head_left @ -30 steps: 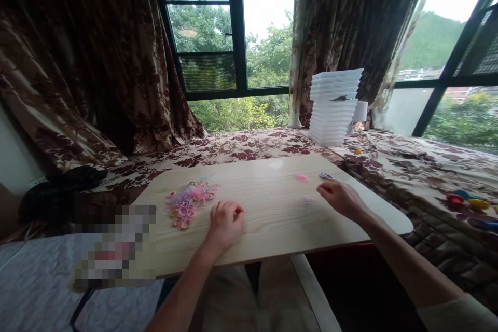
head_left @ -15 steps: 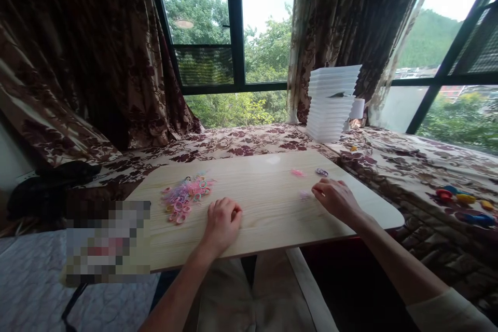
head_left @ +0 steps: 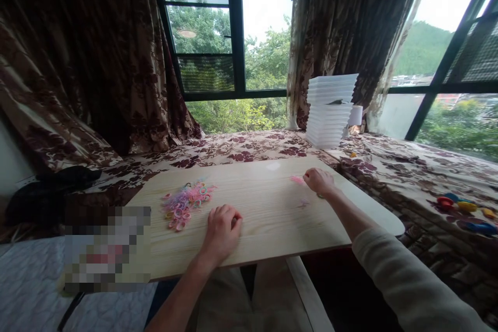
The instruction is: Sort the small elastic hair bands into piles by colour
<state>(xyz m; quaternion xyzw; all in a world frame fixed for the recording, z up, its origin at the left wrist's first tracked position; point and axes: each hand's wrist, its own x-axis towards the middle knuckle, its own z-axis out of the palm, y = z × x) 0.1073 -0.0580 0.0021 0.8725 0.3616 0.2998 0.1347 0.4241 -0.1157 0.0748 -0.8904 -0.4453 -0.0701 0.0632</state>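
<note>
My left hand rests curled on the near part of the pale wooden table. Its fingers are bent inward, and whatever they may hold is hidden. To its left lies a heap of small hair ties in pink, purple, yellow and teal. My right hand is over the far right of the tabletop, fingers drawn together; I cannot make out what is in them. Beside its fingertips is a small pink bunch of hair ties. A pale lilac bunch lies nearer me. Something small and green peeks out under the hand.
A tall stack of white sheets stands behind the table on the floral cloth. Colourful plastic pieces lie at the right. A blurred-out object covers the left table corner. Dark curtains frame the windows.
My right hand has moved away from me and slightly left, from beside the lilac bunch to the pink one, now covering the dark purple loop's spot. My left hand has hardly moved.
</note>
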